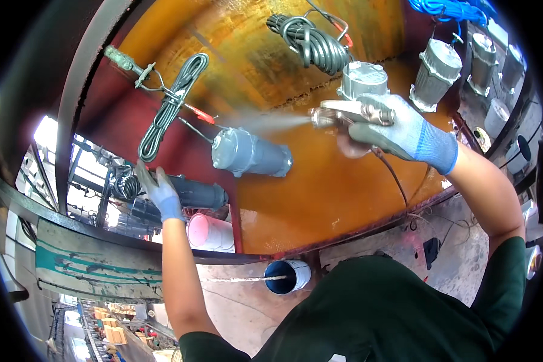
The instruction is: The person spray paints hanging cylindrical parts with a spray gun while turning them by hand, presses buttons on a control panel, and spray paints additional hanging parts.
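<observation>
My right hand (398,130), in a white and blue knit glove, grips a metal spray gun (350,113). A pale mist fans leftward from its nozzle toward a glossy grey cylindrical motor housing (250,152). That housing hangs tilted from a wire beside a red clip. My left hand (160,192), also gloved, is raised at the left with its fingers stretched apart. Its fingertips are at the lower end of a coiled dark cable (174,108); whether they touch it I cannot tell. Just right of this hand is a darker grey cylindrical housing (199,193).
A curved, orange-brown stained booth (320,211) surrounds the work. More grey housings (437,69) hang at the right, and another coiled cable (311,43) hangs above. Below the booth stand a white bucket (214,232) and a blue-lined bucket (288,277) with a stick. A thin hose (395,175) trails from the gun.
</observation>
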The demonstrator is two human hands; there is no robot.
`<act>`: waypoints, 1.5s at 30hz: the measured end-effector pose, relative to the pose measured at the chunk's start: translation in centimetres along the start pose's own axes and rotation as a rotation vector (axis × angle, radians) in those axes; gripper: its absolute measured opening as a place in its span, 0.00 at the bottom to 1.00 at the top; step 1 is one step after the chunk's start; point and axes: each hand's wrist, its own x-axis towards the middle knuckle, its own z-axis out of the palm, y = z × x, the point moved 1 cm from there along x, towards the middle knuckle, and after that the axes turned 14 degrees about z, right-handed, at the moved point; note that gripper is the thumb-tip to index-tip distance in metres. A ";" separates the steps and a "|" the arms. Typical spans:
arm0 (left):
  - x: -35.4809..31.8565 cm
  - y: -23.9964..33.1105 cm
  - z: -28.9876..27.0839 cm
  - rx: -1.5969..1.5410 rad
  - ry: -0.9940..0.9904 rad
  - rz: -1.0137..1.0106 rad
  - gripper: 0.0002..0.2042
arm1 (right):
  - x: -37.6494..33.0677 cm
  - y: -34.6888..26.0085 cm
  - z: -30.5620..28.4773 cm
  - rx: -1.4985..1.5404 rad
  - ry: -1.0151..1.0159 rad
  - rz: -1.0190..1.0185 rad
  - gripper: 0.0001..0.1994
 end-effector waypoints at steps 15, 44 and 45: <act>-67.9 14.1 -6.1 -0.247 -0.940 -1.419 0.29 | 2.4 -2.1 -0.6 -0.043 -0.058 -0.100 0.25; -34.8 9.0 -0.5 -0.683 -0.165 -0.750 0.30 | 4.3 0.4 0.4 -0.201 -0.112 -0.063 0.11; -25.0 11.8 -0.8 -0.506 -0.279 -0.642 0.27 | 3.9 0.7 0.5 -0.175 -0.154 -0.010 0.11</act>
